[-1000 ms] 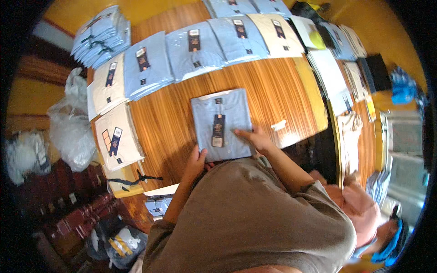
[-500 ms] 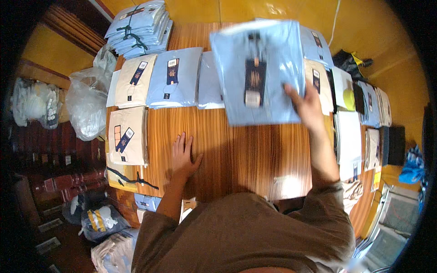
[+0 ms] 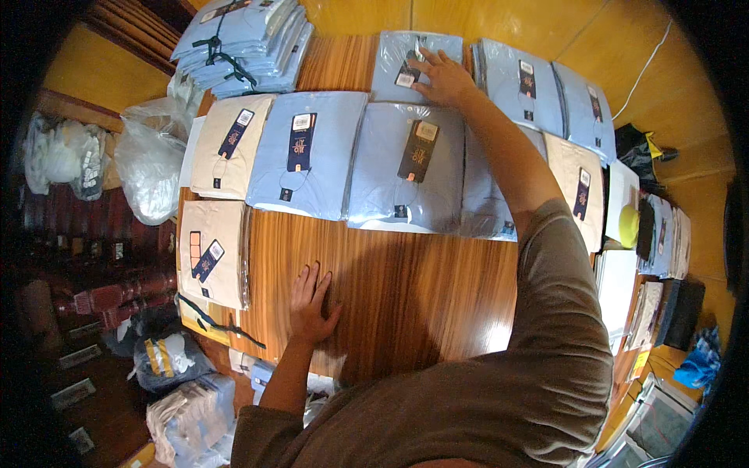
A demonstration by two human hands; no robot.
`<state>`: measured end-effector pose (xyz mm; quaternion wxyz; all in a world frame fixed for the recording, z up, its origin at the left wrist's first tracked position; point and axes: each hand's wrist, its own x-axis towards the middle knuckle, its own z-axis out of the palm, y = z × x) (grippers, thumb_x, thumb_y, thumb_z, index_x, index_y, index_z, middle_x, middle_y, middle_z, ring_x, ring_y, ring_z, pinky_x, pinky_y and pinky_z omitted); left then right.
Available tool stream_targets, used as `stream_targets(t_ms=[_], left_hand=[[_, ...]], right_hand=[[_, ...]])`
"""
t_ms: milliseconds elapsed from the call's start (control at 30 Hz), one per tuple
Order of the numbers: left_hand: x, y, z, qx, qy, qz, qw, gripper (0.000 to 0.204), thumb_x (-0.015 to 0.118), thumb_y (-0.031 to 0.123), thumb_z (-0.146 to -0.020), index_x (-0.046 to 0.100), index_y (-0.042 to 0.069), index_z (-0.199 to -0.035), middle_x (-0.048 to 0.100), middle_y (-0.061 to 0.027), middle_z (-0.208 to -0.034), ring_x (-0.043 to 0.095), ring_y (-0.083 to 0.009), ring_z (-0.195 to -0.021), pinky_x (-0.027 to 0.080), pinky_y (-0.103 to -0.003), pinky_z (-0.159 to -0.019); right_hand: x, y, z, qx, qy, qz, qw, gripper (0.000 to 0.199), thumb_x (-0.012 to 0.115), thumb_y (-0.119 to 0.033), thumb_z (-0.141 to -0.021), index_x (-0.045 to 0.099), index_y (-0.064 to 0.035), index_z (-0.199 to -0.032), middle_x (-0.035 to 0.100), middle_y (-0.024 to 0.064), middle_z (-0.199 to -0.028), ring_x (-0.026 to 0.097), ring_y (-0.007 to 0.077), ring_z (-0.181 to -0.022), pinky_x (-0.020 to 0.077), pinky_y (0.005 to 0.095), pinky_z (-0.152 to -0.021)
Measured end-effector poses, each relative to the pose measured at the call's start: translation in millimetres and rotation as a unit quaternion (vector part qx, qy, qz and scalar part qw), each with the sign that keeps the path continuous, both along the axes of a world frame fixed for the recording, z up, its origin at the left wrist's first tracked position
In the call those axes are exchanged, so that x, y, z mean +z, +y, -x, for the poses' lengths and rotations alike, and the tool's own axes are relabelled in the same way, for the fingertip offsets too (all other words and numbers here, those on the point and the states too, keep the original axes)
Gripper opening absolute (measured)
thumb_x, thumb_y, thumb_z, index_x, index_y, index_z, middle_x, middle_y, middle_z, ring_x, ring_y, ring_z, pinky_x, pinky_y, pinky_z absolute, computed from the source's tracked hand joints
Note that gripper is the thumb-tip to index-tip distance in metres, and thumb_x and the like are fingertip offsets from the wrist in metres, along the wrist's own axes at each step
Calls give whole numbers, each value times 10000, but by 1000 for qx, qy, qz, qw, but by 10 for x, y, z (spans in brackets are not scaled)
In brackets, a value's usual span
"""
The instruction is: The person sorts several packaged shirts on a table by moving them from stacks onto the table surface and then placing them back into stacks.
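At the far side of the table, my right hand (image 3: 446,81) lies with fingers spread on top of a light blue folded garment (image 3: 386,76) in a clear bag with a dark hang tag. Nothing is gripped in it, and the hand and forearm cover part of the pack. My left hand (image 3: 312,303) rests open and flat on the bare striped wood of the table (image 3: 390,288). Between the two hands runs a row of bagged garments: a beige one (image 3: 216,161), a blue one (image 3: 269,187), a greyish-blue one (image 3: 382,179) and another partly behind my right arm.
A tall tied stack of blue garments (image 3: 269,54) stands at the back left. Beige packs (image 3: 218,273) lie at the left edge, above a dark cord (image 3: 222,326). Blue stacks (image 3: 499,74) line the back right. Clear plastic bags (image 3: 148,171) hang beyond the left side.
My right hand has carried the blue bagged garment from above the row to the far side, where it now lies under spread fingers. My left hand stays on the table.
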<state>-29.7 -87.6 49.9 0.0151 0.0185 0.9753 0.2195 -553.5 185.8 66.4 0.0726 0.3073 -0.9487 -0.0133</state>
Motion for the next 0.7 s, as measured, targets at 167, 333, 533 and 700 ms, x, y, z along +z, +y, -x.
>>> stream_targets(t_ms=[167,333,533,700], left_hand=[[-21,-29,-61,4,-7,-3,1000,780,802,260,-798,510,131,-1510,368,-205,-1641,333,-476,-1497,303,-616,-1190],[-11,-5,50,-7,-9,2,1000,774,800,260,-804,510,129,-1510,365,-206,-1643,330,-474,-1501,295,-620,-1191],[-11,2,11,5,-19,-2,1000,769,794,270,-806,515,122,-1507,367,-211,-1643,333,-476,-1500,291,-618,-1195],[-61,-49,36,-14,2,-4,1000,761,786,268,-807,521,100,-1500,359,-216,-1646,338,-472,-1499,287,-615,-1200]], right_hand=[[50,33,6,-39,-115,-50,991,655,492,-668,-988,401,-405,-1582,396,121,-1642,385,426,-1488,374,643,-1158],[-10,344,62,-22,20,-104,994,661,547,-673,-959,469,-384,-1547,505,138,-1565,537,397,-1383,407,646,-1120],[723,880,191,-299,-68,-69,949,749,638,-687,-896,626,-155,-1422,629,153,-1435,608,421,-1302,448,627,-1101],[626,1095,15,-320,-148,-57,934,723,643,-635,-898,665,-56,-1332,666,219,-1346,634,415,-1259,498,556,-1064]])
